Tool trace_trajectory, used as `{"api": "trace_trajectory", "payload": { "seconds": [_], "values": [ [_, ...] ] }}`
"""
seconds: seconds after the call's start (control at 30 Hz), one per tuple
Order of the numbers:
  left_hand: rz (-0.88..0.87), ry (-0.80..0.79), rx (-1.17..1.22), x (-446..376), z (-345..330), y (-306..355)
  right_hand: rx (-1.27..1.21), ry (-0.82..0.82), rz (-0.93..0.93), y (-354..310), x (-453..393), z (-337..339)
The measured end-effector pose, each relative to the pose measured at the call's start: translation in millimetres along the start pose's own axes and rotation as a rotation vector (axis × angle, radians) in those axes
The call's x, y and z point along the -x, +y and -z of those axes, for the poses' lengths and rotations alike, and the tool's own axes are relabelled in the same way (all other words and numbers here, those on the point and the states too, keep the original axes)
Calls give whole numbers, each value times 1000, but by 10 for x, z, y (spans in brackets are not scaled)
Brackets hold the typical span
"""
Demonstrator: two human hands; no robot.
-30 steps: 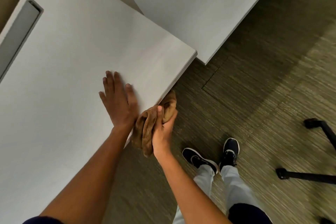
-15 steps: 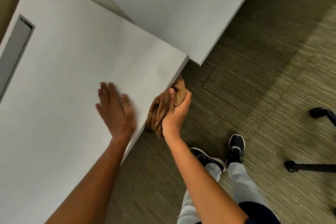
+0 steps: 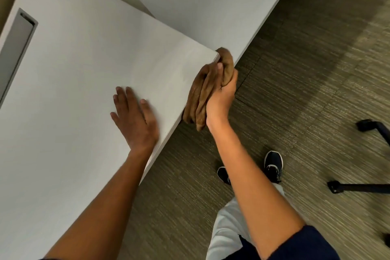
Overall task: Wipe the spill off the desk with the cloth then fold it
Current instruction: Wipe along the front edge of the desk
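Observation:
A bunched brown cloth (image 3: 200, 95) hangs against the right edge of the pale grey desk (image 3: 84, 74), reaching up to the desk's near corner. My right hand (image 3: 221, 93) grips the cloth, fingers and thumb curled round it, pressing it to the edge. My left hand (image 3: 135, 118) lies flat on the desk top, fingers straight, a short way left of the cloth. A faint darker smear shows on the desk just left of the cloth. No clear puddle is visible.
A second pale desk (image 3: 200, 2) stands behind, angled away, with a narrow gap between the two. A long cable slot (image 3: 16, 48) is cut in the desk at far left. Black chair legs (image 3: 358, 188) stand on the carpet at right. My feet (image 3: 272, 164) are below.
My right hand has slid the cloth along the desk's right edge, away from me, up to the corner. My left hand has stayed flat on the top.

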State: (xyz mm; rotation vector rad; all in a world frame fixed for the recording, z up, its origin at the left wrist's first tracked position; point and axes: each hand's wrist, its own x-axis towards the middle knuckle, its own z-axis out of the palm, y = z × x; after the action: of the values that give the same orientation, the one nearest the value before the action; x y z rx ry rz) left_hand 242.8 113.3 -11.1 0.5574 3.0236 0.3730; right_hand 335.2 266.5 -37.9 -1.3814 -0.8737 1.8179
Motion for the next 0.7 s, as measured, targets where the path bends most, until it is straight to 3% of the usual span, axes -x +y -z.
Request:
{"api": "trace_trajectory", "payload": {
  "seconds": [0.13,0.4,0.7],
  "values": [
    [-2,6,-6,-8,-3,10,161,-56,79,254,444,85],
    [-6,3,-18,-10,-21,-33,249,-44,133,382,717,80],
    [-3,15,-7,-21,-13,-20,312,-202,95,817,1476,174]
  ]
}}
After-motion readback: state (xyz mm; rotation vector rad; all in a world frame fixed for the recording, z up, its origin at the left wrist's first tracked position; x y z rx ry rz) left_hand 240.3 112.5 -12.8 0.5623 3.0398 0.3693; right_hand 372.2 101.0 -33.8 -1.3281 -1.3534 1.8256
